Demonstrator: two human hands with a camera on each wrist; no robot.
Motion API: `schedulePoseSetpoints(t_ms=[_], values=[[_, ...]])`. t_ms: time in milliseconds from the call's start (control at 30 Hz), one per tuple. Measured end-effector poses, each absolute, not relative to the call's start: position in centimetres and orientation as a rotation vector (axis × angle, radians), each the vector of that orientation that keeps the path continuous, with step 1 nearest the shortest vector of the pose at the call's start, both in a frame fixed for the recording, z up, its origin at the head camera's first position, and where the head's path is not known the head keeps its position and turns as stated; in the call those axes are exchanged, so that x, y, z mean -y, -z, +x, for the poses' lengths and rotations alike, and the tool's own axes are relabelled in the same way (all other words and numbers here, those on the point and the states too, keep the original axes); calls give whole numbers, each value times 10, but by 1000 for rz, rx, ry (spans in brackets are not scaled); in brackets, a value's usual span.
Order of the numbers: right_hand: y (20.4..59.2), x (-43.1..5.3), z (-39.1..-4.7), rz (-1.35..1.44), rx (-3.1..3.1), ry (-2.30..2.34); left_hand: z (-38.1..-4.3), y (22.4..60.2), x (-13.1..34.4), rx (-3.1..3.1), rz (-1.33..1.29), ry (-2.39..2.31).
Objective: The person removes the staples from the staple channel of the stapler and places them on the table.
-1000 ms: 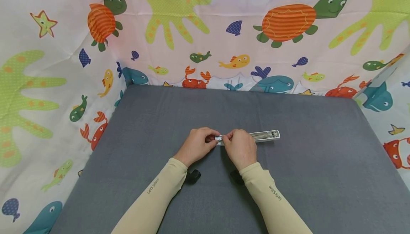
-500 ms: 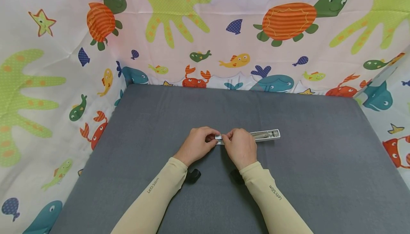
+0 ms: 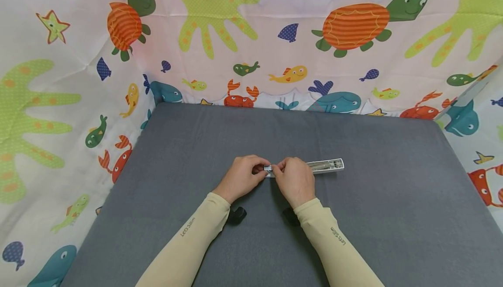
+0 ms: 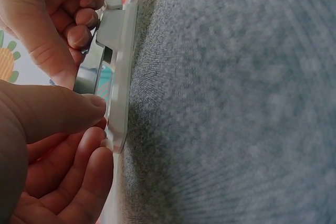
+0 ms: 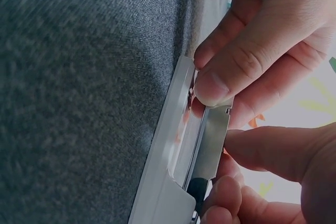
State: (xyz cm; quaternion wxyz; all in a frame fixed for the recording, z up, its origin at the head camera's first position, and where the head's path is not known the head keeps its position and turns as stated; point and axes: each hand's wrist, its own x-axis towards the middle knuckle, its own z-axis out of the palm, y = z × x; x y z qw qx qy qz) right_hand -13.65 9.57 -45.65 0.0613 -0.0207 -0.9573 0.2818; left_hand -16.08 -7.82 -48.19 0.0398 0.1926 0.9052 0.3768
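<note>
A white stapler lies spread open on the grey cloth, its long arm reaching out to the right past my right hand. My left hand pinches the left end of its metal magazine between thumb and fingers. Close beside it, my right hand grips the same magazine, thumb on the upper edge and fingers curled underneath. The white base runs below the magazine with a gap between them. My fingers hide much of the stapler's middle, and I cannot tell whether staples sit inside.
Grey cloth covers the table around the hands. A printed curtain with sea animals hangs at the back and both sides. Black wrist-worn pieces show under the forearms, which wear light sleeves.
</note>
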Motion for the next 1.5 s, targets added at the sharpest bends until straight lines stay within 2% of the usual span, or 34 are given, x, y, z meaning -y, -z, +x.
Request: schedulePoseSetpoints(t_ms=[1500], values=[[456, -95, -138, -111, 2894, -971, -162, 483, 79, -2782, 611, -1168]])
